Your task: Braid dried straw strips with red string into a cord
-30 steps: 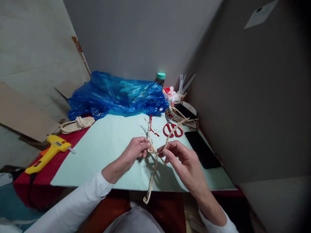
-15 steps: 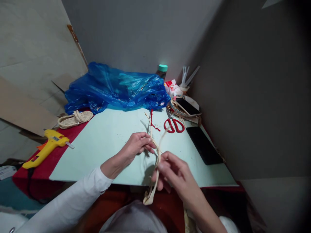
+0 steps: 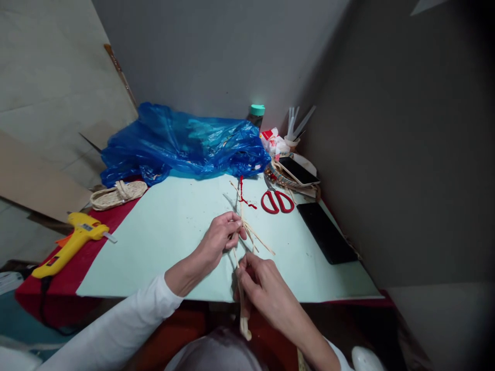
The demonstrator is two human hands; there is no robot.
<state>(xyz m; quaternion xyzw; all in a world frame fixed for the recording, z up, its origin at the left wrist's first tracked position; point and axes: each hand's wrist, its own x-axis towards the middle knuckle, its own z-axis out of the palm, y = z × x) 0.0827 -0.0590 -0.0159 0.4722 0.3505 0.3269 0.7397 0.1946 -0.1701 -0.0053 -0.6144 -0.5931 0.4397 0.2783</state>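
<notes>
Pale straw-like strands (image 3: 260,237) cross in a small bundle above the light green board (image 3: 174,252). My left hand (image 3: 223,232) pinches the bundle where the strands meet, with several loose ends fanning out to the right and away from me. Closer to my body, my right hand (image 3: 257,278) is closed on one strand running from the bundle. The strand's folded tail (image 3: 245,327) hangs below that hand, past the board's near edge. A red fuzzy wire (image 3: 242,190) lies just beyond the strands.
Red-handled scissors (image 3: 276,201) and a black phone (image 3: 325,232) lie to the right. At left are a yellow glue gun (image 3: 73,242) and a woven straw slipper (image 3: 118,195). A blue plastic bag (image 3: 181,141) spreads along the back; another phone (image 3: 299,170) rests on a basket.
My right hand has moved down and left, drawing a strand toward my body. The loose ends now fan out rightward from my left hand, which stays nearly in place.
</notes>
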